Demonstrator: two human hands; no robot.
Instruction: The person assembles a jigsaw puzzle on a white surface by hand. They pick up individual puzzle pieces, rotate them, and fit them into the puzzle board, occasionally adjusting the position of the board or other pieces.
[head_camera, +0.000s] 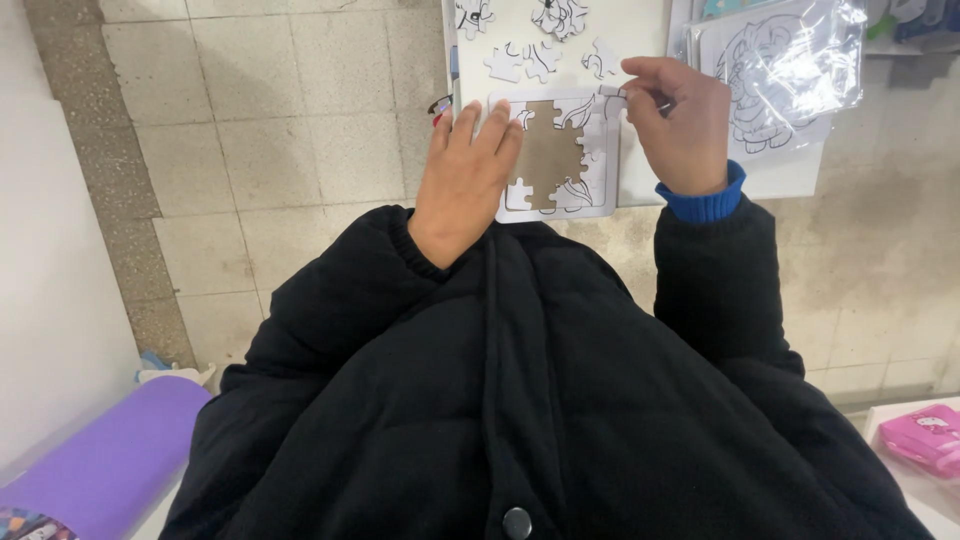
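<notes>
A white jigsaw tray (604, 205) with a brown cardboard gap in its middle lies on a small white table (780, 180). My left hand (465, 180) rests flat on the tray's left side, fingers spread. My right hand (680, 115) is at the tray's upper right corner, fingertips pinched on a small white puzzle piece (622, 92). Several loose white pieces (540, 58) with black line art lie beyond the tray. My black padded jacket fills the lower view.
A clear plastic bag with a line-drawing sheet (780, 65) lies at the upper right. A purple roll (110, 460) is at the lower left and a pink case (925, 437) at the lower right. Tiled floor lies to the left and right.
</notes>
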